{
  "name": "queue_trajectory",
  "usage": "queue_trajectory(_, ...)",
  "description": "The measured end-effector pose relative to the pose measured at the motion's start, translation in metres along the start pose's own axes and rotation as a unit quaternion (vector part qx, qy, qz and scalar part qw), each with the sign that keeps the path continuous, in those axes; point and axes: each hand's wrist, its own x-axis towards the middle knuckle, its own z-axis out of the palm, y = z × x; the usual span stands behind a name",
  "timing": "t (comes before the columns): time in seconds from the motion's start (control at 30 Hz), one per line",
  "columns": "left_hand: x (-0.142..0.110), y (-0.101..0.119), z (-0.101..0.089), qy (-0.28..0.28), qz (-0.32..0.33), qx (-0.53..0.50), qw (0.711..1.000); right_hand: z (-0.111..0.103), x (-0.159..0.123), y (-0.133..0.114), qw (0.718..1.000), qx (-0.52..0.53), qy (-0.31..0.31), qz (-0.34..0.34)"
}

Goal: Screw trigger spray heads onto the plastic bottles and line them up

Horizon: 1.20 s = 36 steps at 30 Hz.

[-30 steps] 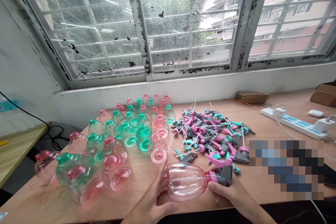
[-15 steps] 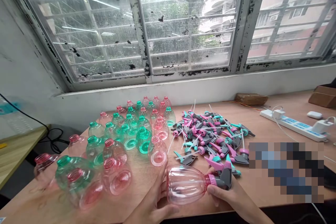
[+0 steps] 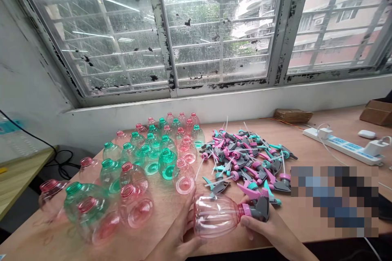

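A clear pink plastic bottle point(image 3: 216, 214) lies on its side near the table's front edge, its base toward the left. My left hand point(image 3: 179, 234) is wrapped round the bottle's base end. My right hand point(image 3: 269, 228) grips the grey and pink trigger sprayer head point(image 3: 259, 209) that sits on the bottle's neck. Just behind lies a heap of loose trigger sprayer heads point(image 3: 245, 157) in pink, teal and grey. To the left stand several empty pink and green bottles point(image 3: 143, 159).
The wooden table point(image 3: 309, 147) runs along a window wall. A white power strip point(image 3: 346, 146) with plugged chargers, a white earbud case point(image 3: 366, 133) and a cardboard box point(image 3: 378, 111) sit at the right. A brown block point(image 3: 292, 115) lies by the wall. A blurred patch covers the right front.
The bottle has turned slightly in my hands, its base tipping more toward me. The view shifted down a little between the first frame and the later ones. Both hands keep their hold.
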Motion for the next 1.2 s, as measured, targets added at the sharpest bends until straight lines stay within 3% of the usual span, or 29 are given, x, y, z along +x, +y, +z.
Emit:
queue_trajectory(0.2, 0.002, 0.001, -0.001, -0.008, -0.001, -0.061, 0.998, -0.001, 0.001, 0.003, 1.000, -0.004, -0.007, 0.002)
queue_trajectory(0.53, -0.001, -0.002, -0.002, -0.014, 0.002, -0.027, 1.000, 0.000, 0.001, 0.003, 1.000, -0.026, -0.009, 0.012)
queue_trajectory(0.87, 0.000, -0.006, -0.002, -0.003, -0.007, -0.010, 1.000, 0.000, 0.004, -0.001, 1.000, 0.025, -0.010, 0.000)
queue_trajectory(1.2, -0.002, -0.002, -0.006, -0.026, -0.019, -0.030, 0.999, -0.004, 0.003, 0.010, 1.000, 0.004, -0.018, -0.002)
